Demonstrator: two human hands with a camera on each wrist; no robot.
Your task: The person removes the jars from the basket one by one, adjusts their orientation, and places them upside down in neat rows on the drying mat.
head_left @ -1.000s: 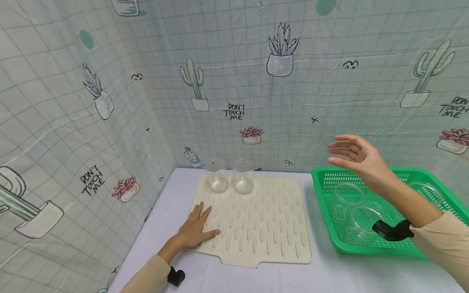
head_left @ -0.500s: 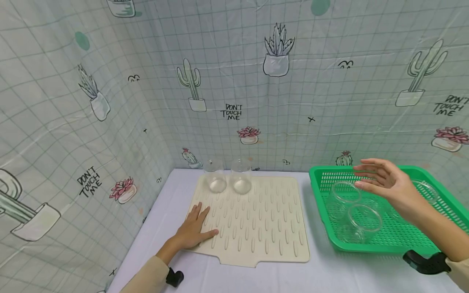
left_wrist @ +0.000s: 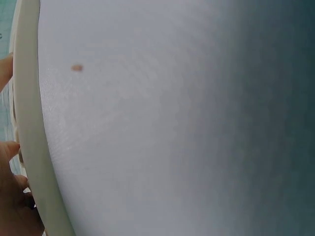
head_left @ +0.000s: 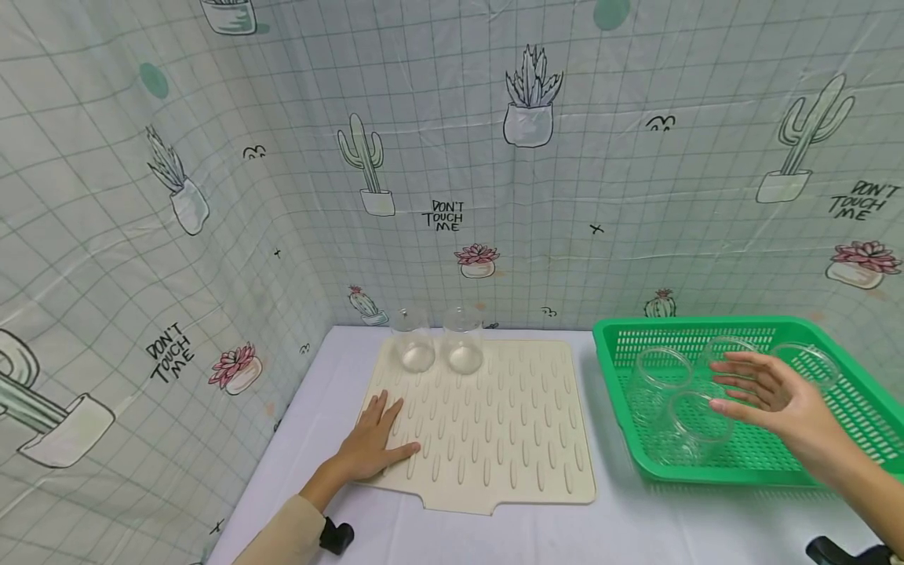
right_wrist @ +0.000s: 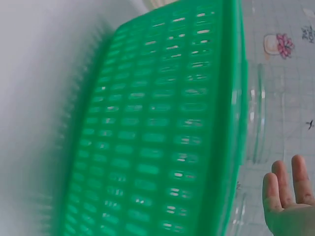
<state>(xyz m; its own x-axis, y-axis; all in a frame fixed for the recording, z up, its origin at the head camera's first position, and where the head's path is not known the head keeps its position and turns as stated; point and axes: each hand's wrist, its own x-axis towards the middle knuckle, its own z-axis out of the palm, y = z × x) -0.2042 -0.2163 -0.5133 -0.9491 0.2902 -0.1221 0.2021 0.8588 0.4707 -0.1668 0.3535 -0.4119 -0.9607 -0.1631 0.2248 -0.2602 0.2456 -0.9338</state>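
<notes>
My left hand [head_left: 369, 447] rests with spread fingers on the left side of a cream ridged drying mat [head_left: 537, 482]. At the mat's far left corner two clear cups [head_left: 417, 355] stand side by side. Over a green perforated basket [head_left: 621, 420] my right hand [head_left: 787, 404] hovers with loosely bent fingers and nothing in its grasp. Its fingertips overlap the front clear cup [head_left: 699, 435] in the head view; whether they touch cannot be told. The right wrist view shows the hand [right_wrist: 293, 209] beyond the basket's side wall [right_wrist: 147, 115]. The left wrist view shows the mat's edge [left_wrist: 29, 113].
Several clear cups stand in the basket, among them a left one [head_left: 662, 384] and a right one [head_left: 805, 365]. A white cloth [head_left: 311, 377] covers the table. Behind hangs a cactus-print curtain [head_left: 565, 180].
My right hand has moved right, then down from above the basket toward the cups in it. The left hand has stayed on the mat. The head view has shifted slightly.
</notes>
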